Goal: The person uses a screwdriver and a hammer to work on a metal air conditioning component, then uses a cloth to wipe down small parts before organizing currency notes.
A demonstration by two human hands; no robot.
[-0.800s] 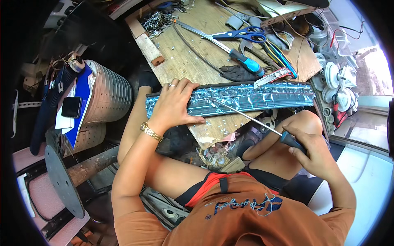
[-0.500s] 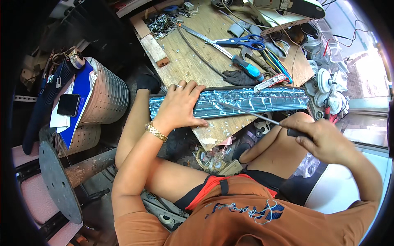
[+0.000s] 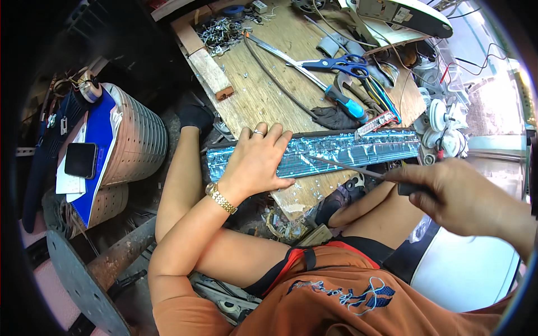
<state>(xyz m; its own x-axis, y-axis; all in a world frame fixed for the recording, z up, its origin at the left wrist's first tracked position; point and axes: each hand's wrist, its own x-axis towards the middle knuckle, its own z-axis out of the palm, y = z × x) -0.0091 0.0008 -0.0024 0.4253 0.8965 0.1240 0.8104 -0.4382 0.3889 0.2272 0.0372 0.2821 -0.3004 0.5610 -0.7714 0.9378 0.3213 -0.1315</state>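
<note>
Across the near edge of the wooden workbench (image 3: 269, 78) lies a long, dark ribbed strip (image 3: 336, 162), its shiny blue-silver surface broken and flaking. My left hand (image 3: 255, 159) presses down on the strip's left part, fingers over the far edge and thumb along the near edge. In my right hand (image 3: 454, 190), closed round a dark handle, is a screwdriver-like tool with a long thin metal shaft (image 3: 350, 167). Its tip rests on or just above the strip, right of my left thumb. Small bright flakes lie around the strip.
Beyond the strip are blue-handled scissors (image 3: 350, 64), a blue-handled screwdriver (image 3: 347, 103), a utility knife (image 3: 375, 124), a dark glove (image 3: 336, 117) and a pile of small metal pieces (image 3: 218, 36). A perforated drum (image 3: 137, 131) with a phone (image 3: 80, 159) on it stands left. White spools (image 3: 440, 115) sit right.
The whole view has shifted slightly. My left hand keeps its hold on the strip, and the tool's tip stays near the same spot. My right forearm now reaches in more from the right side.
</note>
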